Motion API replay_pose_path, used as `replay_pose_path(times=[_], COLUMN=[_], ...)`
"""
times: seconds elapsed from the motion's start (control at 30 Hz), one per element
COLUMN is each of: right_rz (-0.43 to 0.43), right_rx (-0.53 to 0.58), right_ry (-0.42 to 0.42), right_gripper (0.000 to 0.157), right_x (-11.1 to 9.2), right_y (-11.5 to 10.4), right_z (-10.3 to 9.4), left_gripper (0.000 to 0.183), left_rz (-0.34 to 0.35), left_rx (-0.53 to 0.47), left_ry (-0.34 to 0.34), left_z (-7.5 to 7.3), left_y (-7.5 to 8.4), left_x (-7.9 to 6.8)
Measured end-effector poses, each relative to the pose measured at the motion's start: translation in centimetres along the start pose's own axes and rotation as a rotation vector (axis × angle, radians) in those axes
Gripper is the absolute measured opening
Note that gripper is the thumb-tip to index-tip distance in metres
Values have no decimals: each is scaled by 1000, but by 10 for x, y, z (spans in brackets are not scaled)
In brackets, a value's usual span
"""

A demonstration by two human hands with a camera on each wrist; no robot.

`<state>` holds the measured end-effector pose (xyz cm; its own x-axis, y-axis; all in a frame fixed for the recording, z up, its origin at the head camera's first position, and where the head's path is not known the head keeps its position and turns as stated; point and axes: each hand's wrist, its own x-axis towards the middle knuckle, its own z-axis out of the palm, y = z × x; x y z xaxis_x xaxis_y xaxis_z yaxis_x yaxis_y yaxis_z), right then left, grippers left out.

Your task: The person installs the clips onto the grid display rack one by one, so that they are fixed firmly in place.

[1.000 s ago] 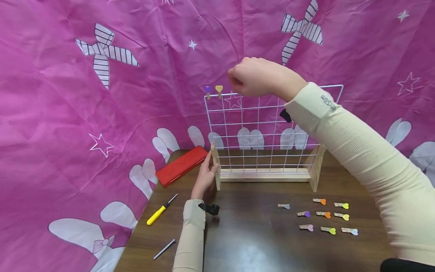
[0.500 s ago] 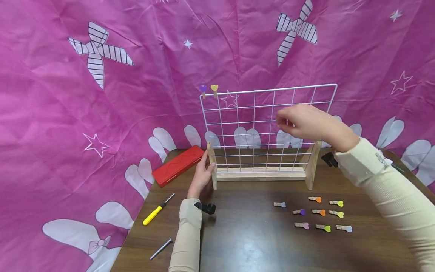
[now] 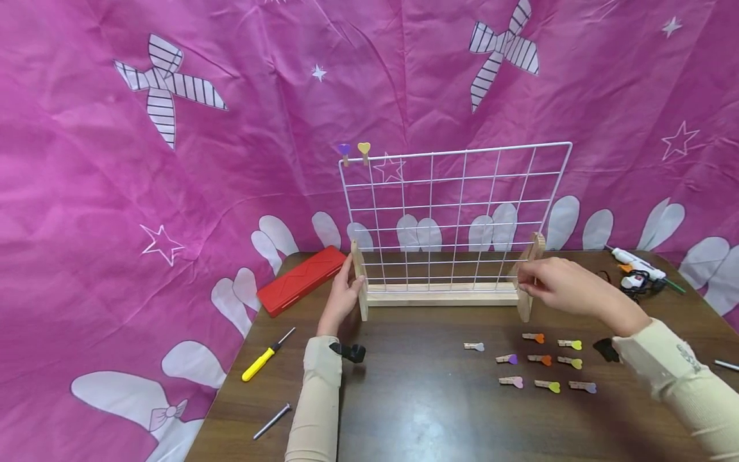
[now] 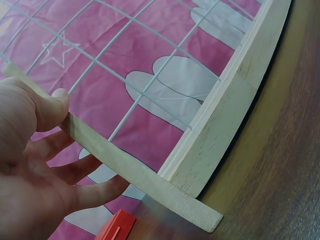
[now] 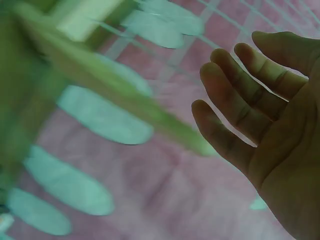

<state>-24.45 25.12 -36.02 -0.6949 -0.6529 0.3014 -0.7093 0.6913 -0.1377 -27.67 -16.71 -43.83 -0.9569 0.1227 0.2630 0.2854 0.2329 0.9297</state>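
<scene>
A white wire grid [image 3: 496, 150] stands upright in a wooden base [image 3: 444, 300] on the table. My left hand [image 3: 340, 300] grips the base's left side piece [image 4: 135, 165], thumb on one face and fingers spread behind it. Beside the right side piece [image 3: 525, 301] is my right hand [image 3: 568, 287]; its fingers are loosely bent and hold nothing in the right wrist view. A purple heart clothespin [image 3: 344, 151] and a yellow heart clothespin [image 3: 364, 149] are clipped to the grid's top left corner. Several heart clothespins [image 3: 539, 360] lie in loose rows on the table at front right.
A red case [image 3: 301, 281] lies left of the base. Nearer are a yellow-handled screwdriver [image 3: 267, 359] and a metal bolt [image 3: 272, 421]. At the back right sits a white glue gun [image 3: 637, 264] with a black cord. A pink curtain [image 3: 260, 128] hangs behind the table.
My right hand has dropped from above the grid's top bar, down and to the right, to the base's right side piece. My left hand has kept its grip on the left side piece.
</scene>
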Motion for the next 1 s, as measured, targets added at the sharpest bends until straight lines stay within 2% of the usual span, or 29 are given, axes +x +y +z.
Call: replay_pose_path(times=[0.13,0.3,0.43,0.63,0.87,1.0], right_rz=[75,150,197,195,176,181], right_rx=[56,130,129,112,96,94], right_ry=[-64,-221,-294,-308,-297,-281], right_gripper=[14,11,15,17,20,18], right_x=[-26,-51,-66,-73,-71,-70], right_y=[13,25,32,36,38,38], right_z=[27,56,72,84,89,91], left_gripper=[64,65,65,65,66,66], left_rz=[-4,-6,-3,-29,-24,-23], left_rx=[-2,8,-6,-14,19,-2], left_ry=[-2,13,-10,-17,26,3], left_z=[0,-2,-1,0,1,0], left_y=[0,-2,-3,-3,-33,-26], left_x=[0,-1,-1,2,12,10])
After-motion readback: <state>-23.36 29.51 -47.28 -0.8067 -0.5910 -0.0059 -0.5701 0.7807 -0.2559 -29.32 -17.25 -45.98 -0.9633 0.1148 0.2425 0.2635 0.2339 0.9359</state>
